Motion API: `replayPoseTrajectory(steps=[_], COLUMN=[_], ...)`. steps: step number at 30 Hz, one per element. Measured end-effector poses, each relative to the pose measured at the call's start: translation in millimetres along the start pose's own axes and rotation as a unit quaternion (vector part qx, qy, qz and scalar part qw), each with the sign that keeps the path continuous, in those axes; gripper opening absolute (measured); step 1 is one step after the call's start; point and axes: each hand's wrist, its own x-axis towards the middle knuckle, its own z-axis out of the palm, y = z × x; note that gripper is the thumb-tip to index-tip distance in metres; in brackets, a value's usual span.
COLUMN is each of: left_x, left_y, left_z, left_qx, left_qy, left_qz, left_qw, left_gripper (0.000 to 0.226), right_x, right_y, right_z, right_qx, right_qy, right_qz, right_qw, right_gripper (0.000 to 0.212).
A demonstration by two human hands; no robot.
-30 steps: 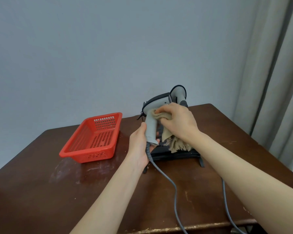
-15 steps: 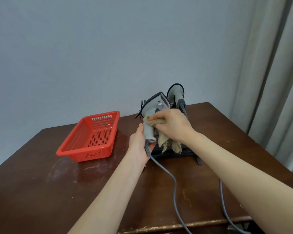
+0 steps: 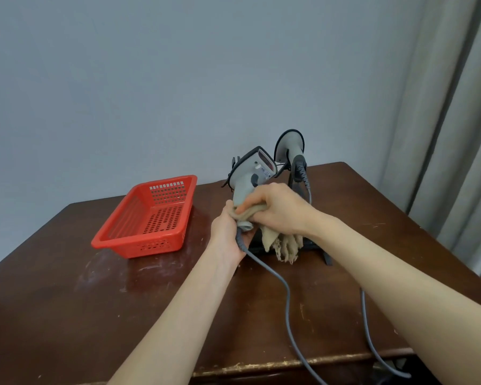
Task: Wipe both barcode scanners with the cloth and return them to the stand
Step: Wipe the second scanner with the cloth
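Note:
My left hand (image 3: pixel 227 232) grips the lower handle of a grey barcode scanner (image 3: pixel 247 176), held upright above the table with its window facing up and right. Pressed around that handle is a beige cloth (image 3: pixel 278 241), bunched in my right hand (image 3: pixel 278 209), its frayed end hanging down. The second grey scanner (image 3: pixel 289 147) sits in the black stand (image 3: pixel 321 251) just behind, head up. The stand's base is mostly hidden by my hands and the cloth.
A red perforated plastic basket (image 3: pixel 147 218) stands on the dark wooden table (image 3: pixel 67 301) to the left. Two grey cables (image 3: pixel 288 301) trail over the table's front edge. A curtain (image 3: pixel 456 134) hangs at the right, close to the table.
My right hand has slid the cloth from the scanner's head down to its handle. The scanner's head has turned so that its window shows.

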Motion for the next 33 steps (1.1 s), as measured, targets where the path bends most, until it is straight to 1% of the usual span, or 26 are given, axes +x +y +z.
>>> replayPoseTrajectory(steps=[1,2,3,6,7,8,9,11,13,14,15,16,19,20,21,24,25,26,27,30,31,33], left_x=[1,0,-1,-6,-7,-7,-6,-5,-5,-7,-9,-10,-12,-12,-11,-12,-13,-14,-15,-15,-15,-13], left_y=[-1,-3,-4,-6,-7,-7,-7,-5,-5,-5,-5,-5,-7,-7,-6,-3,-3,-3,-3,-5,-5,-1], left_z=[-2,-3,-2,4,6,7,7,4,1,2,3,5,10,10,10,7,6,6,5,4,3,2], left_qx=[-0.007,-0.013,-0.016,-0.023,-0.032,-0.043,-0.054,-0.062,-0.051,-0.046,-0.042,-0.036,-0.030,-0.036,-0.042,-0.047,-0.040,-0.029,-0.018,-0.010,-0.016,-0.035], left_qy=[-0.004,-0.006,-0.005,-0.008,-0.007,-0.009,-0.016,-0.029,-0.035,-0.038,-0.034,-0.028,-0.019,-0.020,-0.025,-0.036,-0.039,-0.043,-0.046,-0.049,-0.047,-0.043], left_qz=[-0.005,-0.008,-0.009,-0.015,-0.015,-0.015,-0.014,-0.009,-0.010,-0.009,-0.007,-0.006,-0.011,-0.012,-0.011,0.000,0.005,0.008,0.009,0.000,-0.001,-0.003], left_qw=[1.000,1.000,1.000,1.000,0.999,0.999,0.998,0.998,0.998,0.998,0.998,0.999,0.999,0.999,0.999,0.998,0.998,0.999,0.999,0.999,0.999,0.998], left_gripper=[0.032,0.033,0.033,0.033,0.033,0.033,0.032,0.031,0.033,0.033,0.032,0.031,0.036,0.037,0.037,0.027,0.028,0.029,0.029,0.032,0.034,0.035], right_x=[-2,-1,2,10,11,11,9,3,-1,0,3,5,13,13,12,2,0,1,3,6,6,4], right_y=[0,1,2,6,7,8,8,4,1,1,1,2,4,6,7,5,4,3,4,5,5,8], right_z=[0,0,-2,-6,-6,-5,-4,-2,-5,-7,-10,-12,-16,-16,-14,-8,-7,-9,-11,-18,-19,-18], right_qx=[0.005,-0.009,-0.031,-0.061,-0.056,-0.043,-0.025,0.002,-0.010,-0.029,-0.052,-0.074,-0.100,-0.095,-0.079,-0.014,-0.016,-0.031,-0.050,-0.105,-0.124,-0.174], right_qy=[-0.023,-0.026,-0.011,0.096,0.113,0.110,0.087,0.018,-0.030,-0.037,-0.029,-0.003,0.126,0.142,0.129,0.006,-0.015,-0.013,0.007,0.127,0.139,0.104], right_qz=[0.001,0.010,0.023,0.058,0.060,0.057,0.043,-0.002,-0.022,-0.017,-0.009,0.000,0.027,0.028,0.020,-0.030,-0.032,-0.027,-0.016,0.013,0.016,0.033], right_qw=[1.000,1.000,0.999,0.992,0.990,0.991,0.995,1.000,0.999,0.999,0.998,0.997,0.987,0.985,0.988,0.999,0.999,0.999,0.999,0.986,0.982,0.979], right_gripper=[0.018,0.017,0.017,0.020,0.021,0.022,0.023,0.022,0.020,0.020,0.020,0.020,0.024,0.025,0.025,0.021,0.020,0.019,0.020,0.026,0.026,0.023])
